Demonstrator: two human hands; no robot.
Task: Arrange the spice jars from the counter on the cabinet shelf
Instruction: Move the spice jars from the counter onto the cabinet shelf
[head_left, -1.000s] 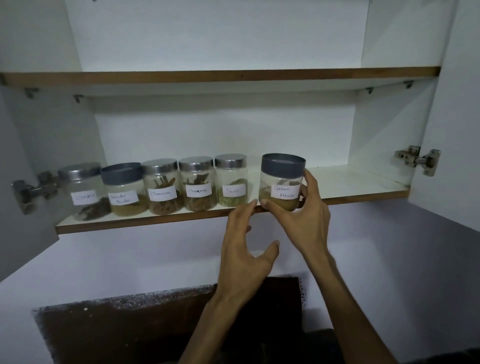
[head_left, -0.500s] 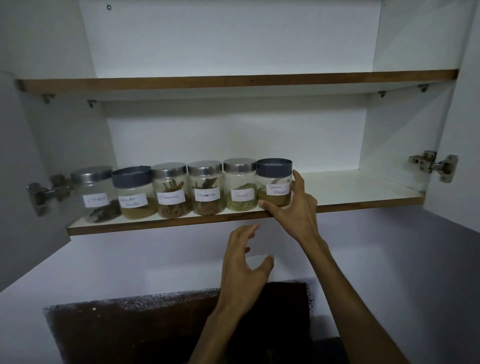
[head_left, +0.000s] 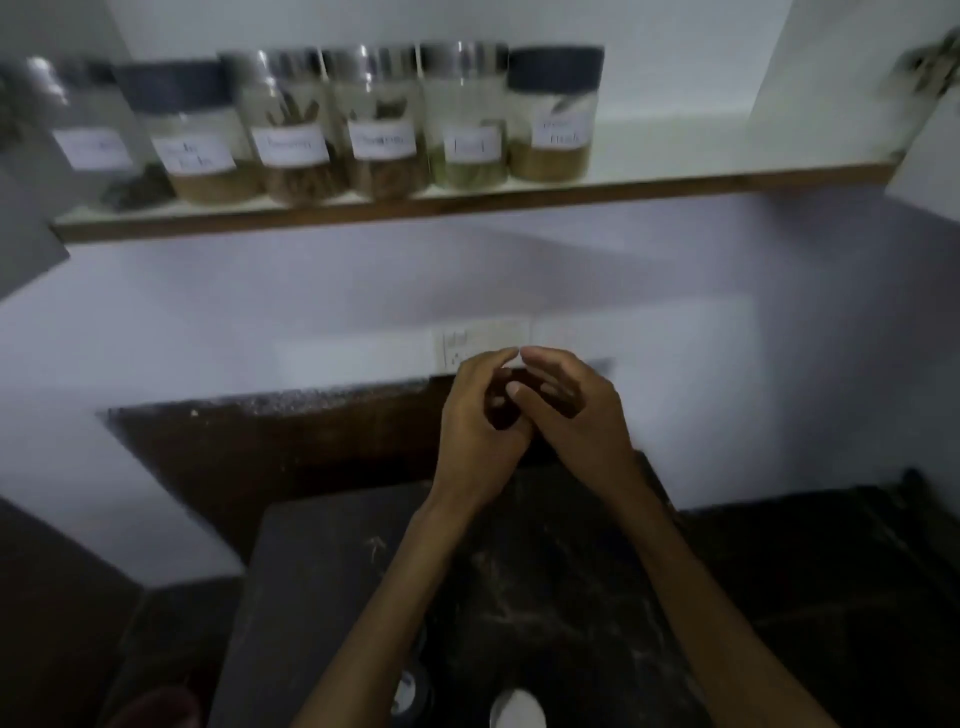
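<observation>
Several labelled spice jars stand in a row on the cabinet shelf (head_left: 675, 182) at the top of the view. The rightmost is a dark-lidded jar (head_left: 553, 114) with brown powder, touching a steel-lidded jar (head_left: 467, 117) of green seeds. Further left stand two jars of bark pieces (head_left: 382, 122), another dark-lidded jar (head_left: 189, 130) and a steel-lidded jar (head_left: 83, 124). My left hand (head_left: 480, 431) and my right hand (head_left: 576, 421) are low, well below the shelf, close together over the counter. Their fingers are loosely curled with fingertips nearly touching. Neither holds anything.
A dark stone counter (head_left: 571, 597) lies under my arms. A white switch plate (head_left: 483, 340) sits on the wall behind my hands. A cabinet hinge (head_left: 930, 67) shows at the top right. Small round objects (head_left: 517, 709) lie at the bottom edge.
My right hand let go of the rightmost dark-lidded jar, which stays on the shelf. Both hands dropped down and came together. The view tilted down toward the counter.
</observation>
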